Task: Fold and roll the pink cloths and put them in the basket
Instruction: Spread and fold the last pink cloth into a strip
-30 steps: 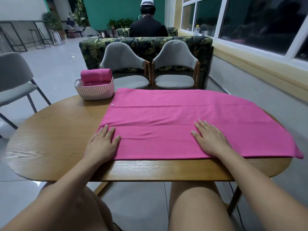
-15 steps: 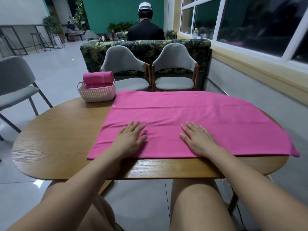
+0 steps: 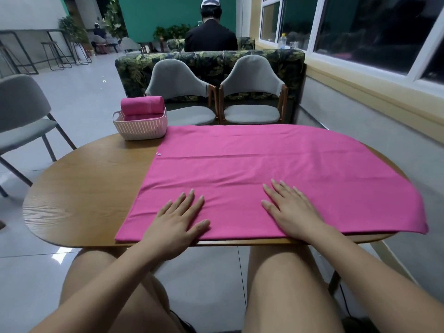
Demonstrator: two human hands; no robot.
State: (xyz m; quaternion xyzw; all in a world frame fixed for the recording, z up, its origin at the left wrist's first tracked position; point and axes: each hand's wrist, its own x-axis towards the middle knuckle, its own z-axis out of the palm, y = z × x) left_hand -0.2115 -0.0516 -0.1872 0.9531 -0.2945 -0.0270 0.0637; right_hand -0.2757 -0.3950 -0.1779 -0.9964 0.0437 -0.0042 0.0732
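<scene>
Since a second ago the left hand (image 3: pixel 177 219) has come in off the near-left corner of the pink cloth (image 3: pixel 276 169) and lies wholly on the fabric, closer to the right hand (image 3: pixel 292 212), which I see has barely shifted.

My list from here, near to far:
- Left hand: flat, palm down, fingers straight and spread, pressing the cloth by its near edge.
- Right hand: the same, flat and spread, gripping nothing.
- Pink cloth: spread across the right part of the wooden table (image 3: pixel 84 188), its right side hanging past the table end. A small white snap (image 3: pixel 158 153) sits at its left edge.
- Basket (image 3: pixel 140 127): pale, slotted, at the far-left corner of the cloth, just beside it. I count one rolled pink cloth (image 3: pixel 141 105) on top, more pink beneath.
- Two grey chairs (image 3: pixel 177 92) beyond the table.
</scene>
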